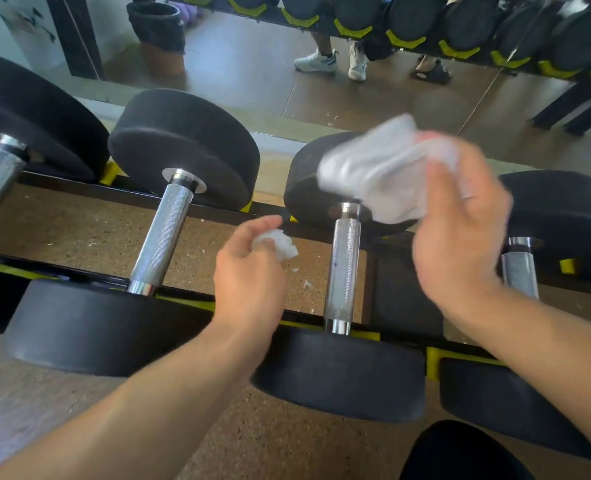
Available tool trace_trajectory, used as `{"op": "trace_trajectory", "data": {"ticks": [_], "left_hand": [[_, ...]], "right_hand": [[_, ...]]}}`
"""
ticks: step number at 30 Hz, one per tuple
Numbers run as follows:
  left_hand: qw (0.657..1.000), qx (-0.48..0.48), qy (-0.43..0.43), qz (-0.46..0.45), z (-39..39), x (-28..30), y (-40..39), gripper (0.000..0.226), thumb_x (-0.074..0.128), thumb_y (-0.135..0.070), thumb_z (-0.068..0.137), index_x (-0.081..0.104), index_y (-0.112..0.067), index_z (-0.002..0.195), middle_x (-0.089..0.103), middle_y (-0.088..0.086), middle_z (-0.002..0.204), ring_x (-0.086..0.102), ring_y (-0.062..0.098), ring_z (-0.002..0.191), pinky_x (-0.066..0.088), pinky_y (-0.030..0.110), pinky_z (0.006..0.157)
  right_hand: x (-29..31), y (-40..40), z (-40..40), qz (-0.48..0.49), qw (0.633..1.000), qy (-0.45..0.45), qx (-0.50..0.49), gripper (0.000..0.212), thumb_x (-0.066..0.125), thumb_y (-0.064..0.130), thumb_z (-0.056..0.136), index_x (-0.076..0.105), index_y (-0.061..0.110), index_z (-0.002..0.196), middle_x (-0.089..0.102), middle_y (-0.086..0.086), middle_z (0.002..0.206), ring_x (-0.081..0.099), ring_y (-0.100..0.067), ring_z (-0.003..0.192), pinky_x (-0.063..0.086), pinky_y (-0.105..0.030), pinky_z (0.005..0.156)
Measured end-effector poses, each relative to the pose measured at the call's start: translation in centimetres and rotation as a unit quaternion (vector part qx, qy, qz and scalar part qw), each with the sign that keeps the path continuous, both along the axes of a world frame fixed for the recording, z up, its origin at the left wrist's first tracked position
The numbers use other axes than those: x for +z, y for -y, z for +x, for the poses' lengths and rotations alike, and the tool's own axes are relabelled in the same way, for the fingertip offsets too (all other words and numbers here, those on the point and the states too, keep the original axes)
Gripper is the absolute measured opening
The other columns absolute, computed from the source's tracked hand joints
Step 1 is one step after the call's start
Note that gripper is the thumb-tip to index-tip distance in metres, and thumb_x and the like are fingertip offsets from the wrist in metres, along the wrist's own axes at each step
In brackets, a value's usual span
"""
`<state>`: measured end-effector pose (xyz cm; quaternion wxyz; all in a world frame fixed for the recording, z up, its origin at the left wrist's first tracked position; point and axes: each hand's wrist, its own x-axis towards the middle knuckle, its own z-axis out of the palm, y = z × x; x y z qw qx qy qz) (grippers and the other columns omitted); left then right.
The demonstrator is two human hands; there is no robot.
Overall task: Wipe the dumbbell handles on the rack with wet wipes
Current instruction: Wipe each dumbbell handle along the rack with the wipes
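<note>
dumbbells (169, 233): 4 on rack | wipes (387, 171): 2, 1 per hand | hands (249, 271): 2 | bin (157, 32): 1

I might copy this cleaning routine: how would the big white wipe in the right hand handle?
Probably limp and light: the wet wipe drapes in loose folds from the right hand. Likely crushes easily, like the wad the left hand pinches.

One head-worn camera looks forward and steeply down, close over the dumbbell rack (197, 299); a wall mirror (321, 81) fills the far edge of its view.
</note>
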<state>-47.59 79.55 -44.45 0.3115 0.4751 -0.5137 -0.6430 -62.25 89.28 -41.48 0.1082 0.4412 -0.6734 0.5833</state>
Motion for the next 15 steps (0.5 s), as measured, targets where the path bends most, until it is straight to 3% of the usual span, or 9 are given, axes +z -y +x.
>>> {"op": "trace_trajectory", "data": {"ticks": [2,4,5,7,8,9,11,13,15], "left_hand": [[1.0,0.009,-0.004,-0.012,-0.1,-0.2,-0.4,0.038,0.043,-0.007,0.096,0.071,-0.033,0.104,0.068,-0.002,0.1,0.05,-0.005,0.046,0.042,0.014,0.043],[1.0,0.013,-0.001,-0.019,-0.1,-0.5,-0.3,0.037,0.045,-0.008,0.094,0.071,-0.032,0.101,0.068,-0.003,0.092,0.05,-0.004,0.048,0.041,0.016,0.045],[1.0,0.012,0.005,-0.017,-0.1,-0.5,-0.2,0.035,0.045,-0.009,0.093,0.071,-0.032,0.099,0.069,-0.004,0.087,0.05,-0.001,0.048,0.042,0.019,0.048],[1.0,0.011,0.009,-0.003,-0.2,-0.6,-0.1,0.032,0.047,-0.009,0.092,0.072,-0.029,0.096,0.067,-0.004,0.076,0.046,0.004,0.047,0.039,0.023,0.05],[1.0,0.007,0.011,0.002,-0.2,-0.6,-0.1,0.03,0.049,-0.01,0.092,0.073,-0.028,0.094,0.065,-0.003,0.073,0.044,0.006,0.047,0.038,0.025,0.051],[1.0,0.0,0.018,0.002,-0.3,-0.6,-0.2,0.029,0.05,-0.01,0.093,0.073,-0.027,0.093,0.064,-0.003,0.071,0.044,0.006,0.047,0.038,0.026,0.053],[0.999,-0.017,0.034,-0.004,-0.2,-0.6,-0.2,0.026,0.052,-0.013,0.093,0.074,-0.028,0.091,0.065,-0.005,0.072,0.047,0.007,0.053,0.041,0.029,0.059],[0.999,-0.03,0.033,-0.008,-0.1,-0.6,-0.1,0.024,0.054,-0.016,0.094,0.074,-0.027,0.088,0.068,-0.007,0.078,0.052,0.009,0.064,0.043,0.031,0.066],[0.999,-0.034,0.03,-0.007,0.0,-0.5,-0.2,0.026,0.053,-0.02,0.096,0.075,-0.028,0.085,0.069,-0.007,0.087,0.055,0.012,0.076,0.045,0.033,0.073]], "right_hand": [[0.3,-0.3,-0.1,-0.022,0.998,-0.064,-0.015,0.027,0.045,0.002,0.101,0.06,0.015,0.12,0.063,0.012,0.114,0.059,0.007,0.107,0.046,-0.014,0.088],[0.1,-0.3,-0.2,0.079,0.977,-0.186,0.069,0.037,0.05,-0.001,0.097,0.063,0.018,0.126,0.067,0.002,0.122,0.058,-0.009,0.119,0.044,-0.026,0.102],[-0.4,0.0,-0.5,0.179,0.938,-0.273,0.115,0.039,0.05,0.001,0.095,0.065,0.02,0.126,0.068,-0.004,0.123,0.053,-0.02,0.127,0.038,-0.033,0.111],[-2.2,0.3,-1.3,0.354,0.822,-0.425,0.134,0.04,0.045,0.013,0.091,0.07,0.019,0.121,0.067,-0.003,0.129,0.037,-0.024,0.144,0.017,-0.04,0.123],[-2.8,0.4,-1.8,0.41,0.787,-0.44,0.137,0.043,0.041,0.019,0.091,0.071,0.019,0.12,0.066,0.0,0.131,0.036,-0.021,0.145,0.014,-0.037,0.124],[-2.9,0.3,-2.0,0.439,0.777,-0.428,0.141,0.045,0.037,0.023,0.092,0.072,0.019,0.12,0.065,0.003,0.132,0.04,-0.018,0.142,0.015,-0.031,0.122],[-2.5,0.2,-2.1,0.456,0.785,-0.387,0.161,0.044,0.035,0.028,0.096,0.073,0.021,0.116,0.067,0.006,0.129,0.048,-0.013,0.136,0.017,-0.022,0.12],[-1.8,0.3,-1.7,0.469,0.787,-0.354,0.184,0.041,0.033,0.031,0.099,0.074,0.023,0.106,0.07,0.006,0.119,0.053,-0.012,0.127,0.031,-0.026,0.116],[-1.0,0.0,-0.4,0.489,0.788,-0.307,0.212,0.038,0.036,0.033,0.098,0.072,0.024,0.092,0.07,0.007,0.101,0.059,-0.012,0.107,0.046,-0.032,0.097]]}}
